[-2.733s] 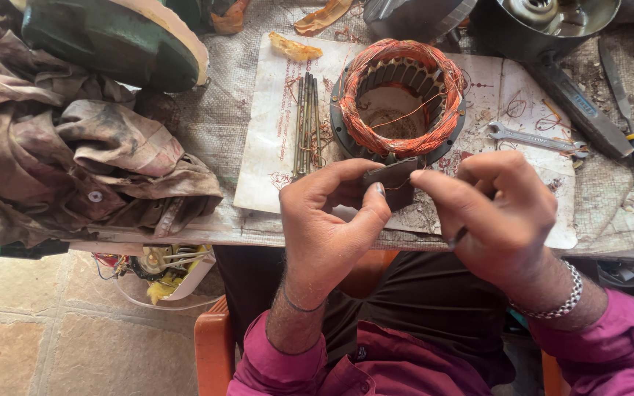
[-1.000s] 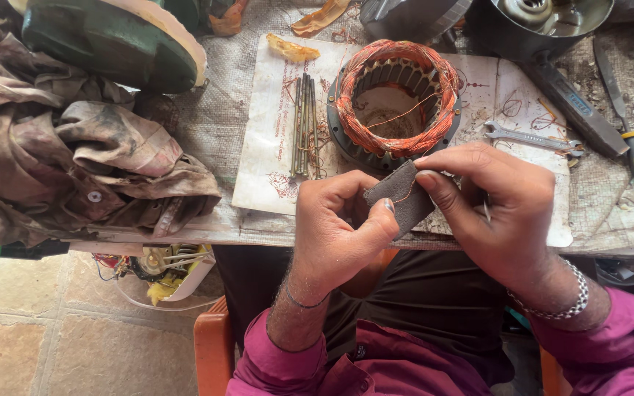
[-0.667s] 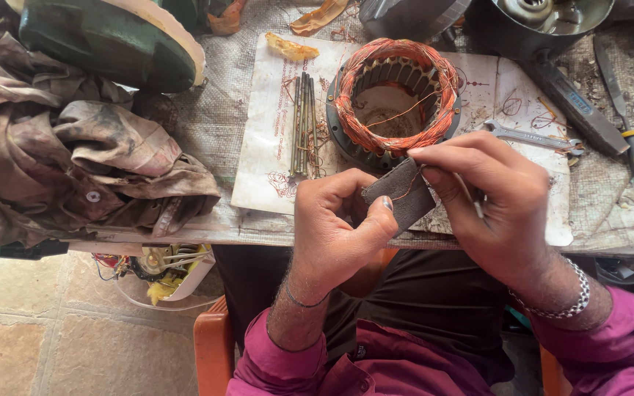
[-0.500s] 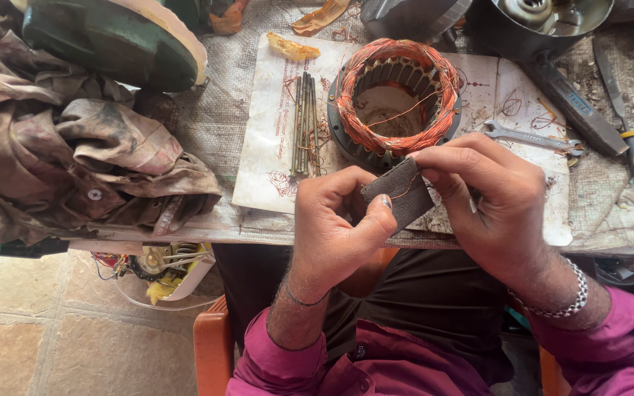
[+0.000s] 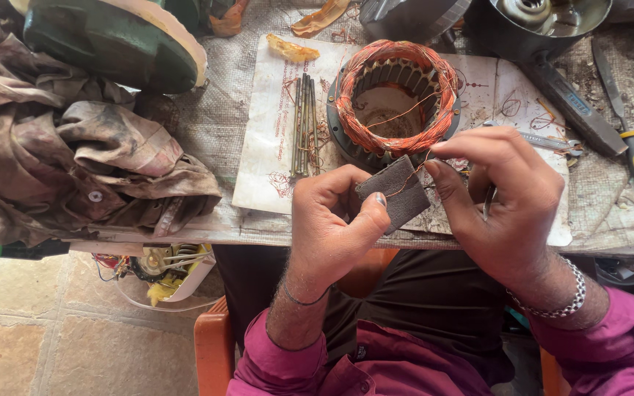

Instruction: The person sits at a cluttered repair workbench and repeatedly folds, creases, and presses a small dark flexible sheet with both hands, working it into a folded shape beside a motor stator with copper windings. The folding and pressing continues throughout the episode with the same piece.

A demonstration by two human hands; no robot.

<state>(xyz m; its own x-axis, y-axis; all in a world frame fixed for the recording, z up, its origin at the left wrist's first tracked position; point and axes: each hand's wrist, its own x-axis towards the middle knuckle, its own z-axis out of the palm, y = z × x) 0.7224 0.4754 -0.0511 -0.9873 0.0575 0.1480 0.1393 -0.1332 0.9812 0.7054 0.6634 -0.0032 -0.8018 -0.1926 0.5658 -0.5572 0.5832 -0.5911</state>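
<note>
At the table's near edge, left hand (image 5: pixel 332 220) pinches a folded grey abrasive pad (image 5: pixel 394 192) between thumb and fingers, closed on it. Right hand (image 5: pixel 504 202) sits just to the right, thumb and forefinger narrowed on a thin copper wire lead (image 5: pixel 411 178) that runs into the pad's fold. Lead's long axis goes up and away toward the stator (image 5: pixel 394 99), which lies just beyond both hands on the paper sheet (image 5: pixel 266 147). Left hand is nearer the pad; right is nearer the stator end.

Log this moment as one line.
left hand: holds grey abrasive pad | right hand: pinches copper wire at pad | stator: behind, on paper
</note>
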